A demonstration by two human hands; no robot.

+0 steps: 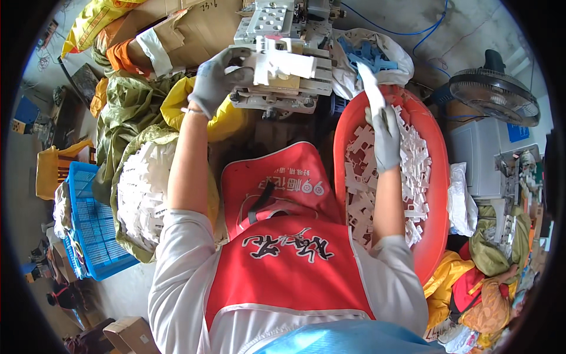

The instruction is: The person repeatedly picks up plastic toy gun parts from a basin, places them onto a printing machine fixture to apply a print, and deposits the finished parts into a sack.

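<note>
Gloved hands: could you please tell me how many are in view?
2: the left hand rests on the metal fixture; the right hand holds a white piece over the red basin.

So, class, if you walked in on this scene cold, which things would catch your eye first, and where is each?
The big orange-red basin at right, heaped with white plastic pieces, stands out first; the gloved right hand lifts one piece above it. At top centre the gloved left hand rests on a metal fixture holding a white part. A sack of white pieces sits at left.
</note>
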